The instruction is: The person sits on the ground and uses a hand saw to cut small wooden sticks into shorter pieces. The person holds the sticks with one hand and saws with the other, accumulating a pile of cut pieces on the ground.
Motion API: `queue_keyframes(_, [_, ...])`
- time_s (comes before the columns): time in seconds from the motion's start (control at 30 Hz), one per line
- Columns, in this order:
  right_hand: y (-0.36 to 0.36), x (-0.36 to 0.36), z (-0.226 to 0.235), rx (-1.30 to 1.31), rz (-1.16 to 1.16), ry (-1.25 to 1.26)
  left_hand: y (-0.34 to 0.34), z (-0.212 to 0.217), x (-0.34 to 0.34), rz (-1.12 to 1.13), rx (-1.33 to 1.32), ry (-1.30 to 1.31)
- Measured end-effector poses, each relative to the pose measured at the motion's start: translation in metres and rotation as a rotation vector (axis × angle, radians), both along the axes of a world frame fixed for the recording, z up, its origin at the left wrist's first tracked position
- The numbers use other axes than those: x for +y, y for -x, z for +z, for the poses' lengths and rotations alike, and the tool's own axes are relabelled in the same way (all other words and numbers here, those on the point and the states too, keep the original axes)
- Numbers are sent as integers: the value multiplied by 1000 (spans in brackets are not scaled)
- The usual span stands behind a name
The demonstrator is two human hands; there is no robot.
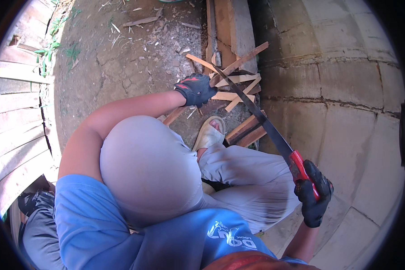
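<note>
My right hand (314, 192), in a black glove, is closed round the red handle (300, 168) of a machete. The long dark blade (274, 133) slants up and left across the split wood, its tip near the top of the pile. My left hand (195, 90), gloved in black with red marks, is closed at the near end of a brown wood stick (245, 58) that points up to the right. Glove and blade partly hide that end. Several pale split sticks (238, 79) lie crossed beside the left hand and under the blade.
Long boards (243, 31) lie against a concrete block wall (337, 85) on the right. Wood chips (180, 45) litter the dirt ground (108, 58). My sandalled foot (213, 130) is just below the pile, next to short wood blocks (247, 131). A plank fence (18, 108) stands at left.
</note>
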State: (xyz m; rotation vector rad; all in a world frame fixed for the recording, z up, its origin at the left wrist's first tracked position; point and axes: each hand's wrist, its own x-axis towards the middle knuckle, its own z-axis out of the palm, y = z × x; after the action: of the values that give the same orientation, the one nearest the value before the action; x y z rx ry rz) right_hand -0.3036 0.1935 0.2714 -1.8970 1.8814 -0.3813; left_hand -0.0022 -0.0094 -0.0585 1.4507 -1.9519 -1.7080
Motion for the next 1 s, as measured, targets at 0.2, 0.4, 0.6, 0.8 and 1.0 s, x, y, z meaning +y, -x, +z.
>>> queue_keyframes(0.2, [-2, -27, 11, 41, 56, -1, -7, 4, -8, 128, 438, -688])
queue_keyframes(0.4, [-6, -36, 7, 40, -54, 36, -3, 3, -8, 156, 272, -641])
queue_keyframes(0.6, [0, -29, 8, 79, 17, 2, -2, 8, -11, 99, 196, -576])
queue_keyframes(0.8, [-7, -22, 13, 165, 149, 24, -2, 20, 3, 119, -179, 178])
queue_keyframes(1.0, [-9, -23, 10, 79, 79, -52, 7, -2, 14, 150, -151, 386])
